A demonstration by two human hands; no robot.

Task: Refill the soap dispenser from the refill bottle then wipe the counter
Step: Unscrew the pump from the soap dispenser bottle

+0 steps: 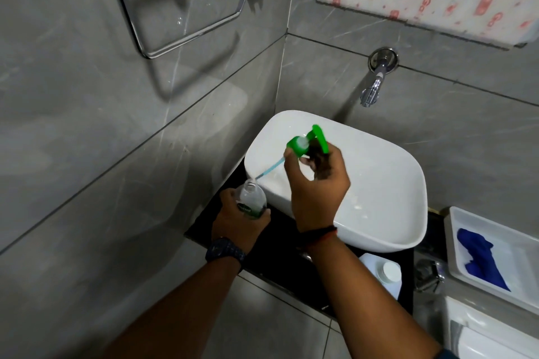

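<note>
Left hand (239, 220), nearest, was wrapped around the clear dispenser (251, 198), upright on the dark counter (280, 245) left of the basin (388, 178); its mouth stood open. Right hand (316, 183), farther, pinched the green pump (306, 141) above the basin, tube tip just beside the mouth. Refill bottle (383, 272), at near right, sat capped. Blue cloth (478, 256) lay in a tray (495, 221) at far right. Judged stage: opening done; pouring, recapping and wiping remained.

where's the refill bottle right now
In the head view the refill bottle stands low and right on the dark counter, just in front of the white basin, beside the right forearm, untouched.
</note>
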